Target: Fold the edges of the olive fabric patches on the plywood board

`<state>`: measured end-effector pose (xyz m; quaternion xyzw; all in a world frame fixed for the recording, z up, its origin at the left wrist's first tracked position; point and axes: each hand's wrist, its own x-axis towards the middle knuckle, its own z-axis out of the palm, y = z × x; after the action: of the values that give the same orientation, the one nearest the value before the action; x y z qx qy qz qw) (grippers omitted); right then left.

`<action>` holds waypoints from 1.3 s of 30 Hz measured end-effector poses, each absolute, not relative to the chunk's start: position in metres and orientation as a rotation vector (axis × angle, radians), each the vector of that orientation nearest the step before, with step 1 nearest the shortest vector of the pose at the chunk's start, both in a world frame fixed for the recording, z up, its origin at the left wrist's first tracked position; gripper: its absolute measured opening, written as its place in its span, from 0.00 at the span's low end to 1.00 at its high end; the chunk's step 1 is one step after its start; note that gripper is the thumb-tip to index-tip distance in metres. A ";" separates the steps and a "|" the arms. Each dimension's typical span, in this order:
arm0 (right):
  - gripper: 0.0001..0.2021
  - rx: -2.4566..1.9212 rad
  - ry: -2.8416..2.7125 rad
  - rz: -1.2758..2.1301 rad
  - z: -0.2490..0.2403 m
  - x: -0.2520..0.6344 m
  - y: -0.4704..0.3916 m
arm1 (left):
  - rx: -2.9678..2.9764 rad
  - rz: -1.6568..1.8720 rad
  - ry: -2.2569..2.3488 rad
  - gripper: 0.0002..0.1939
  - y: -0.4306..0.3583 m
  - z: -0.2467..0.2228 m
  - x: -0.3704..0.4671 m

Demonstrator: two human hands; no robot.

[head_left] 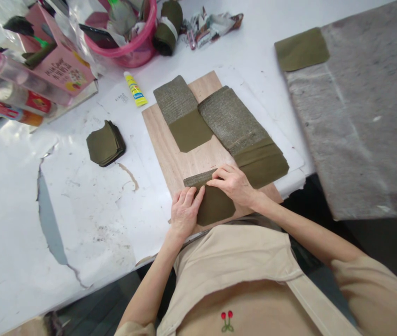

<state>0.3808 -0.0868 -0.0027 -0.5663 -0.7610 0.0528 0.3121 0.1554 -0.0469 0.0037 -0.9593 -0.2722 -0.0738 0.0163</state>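
Observation:
An olive-green fabric piece lies near the front edge of a wooden board, a strip of its grey speckled side showing along the top. My left hand presses its upper left edge with fingers bent and thumb against it. My right hand pinches the same edge a little to the right. Farther up the board rest two overlapped groups of similar pieces: a narrower one and a wider layered one, each with grey speckled upper parts and green lower ends.
Left of the board sits a stack of green pieces. A yellow glue tube lies behind it. At the back are a pink basket, a green roll, bottles and a pink box. A large grey board occupies the right.

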 end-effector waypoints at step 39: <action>0.08 -1.588 -2.016 0.165 -0.001 0.402 -0.094 | -3.045 -0.040 -0.754 0.24 -0.042 0.013 0.164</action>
<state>0.4022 -0.0945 -0.0007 -0.5925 -0.7523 0.0617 0.2812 0.1640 -0.0422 0.0128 -0.9706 -0.2403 -0.0126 0.0020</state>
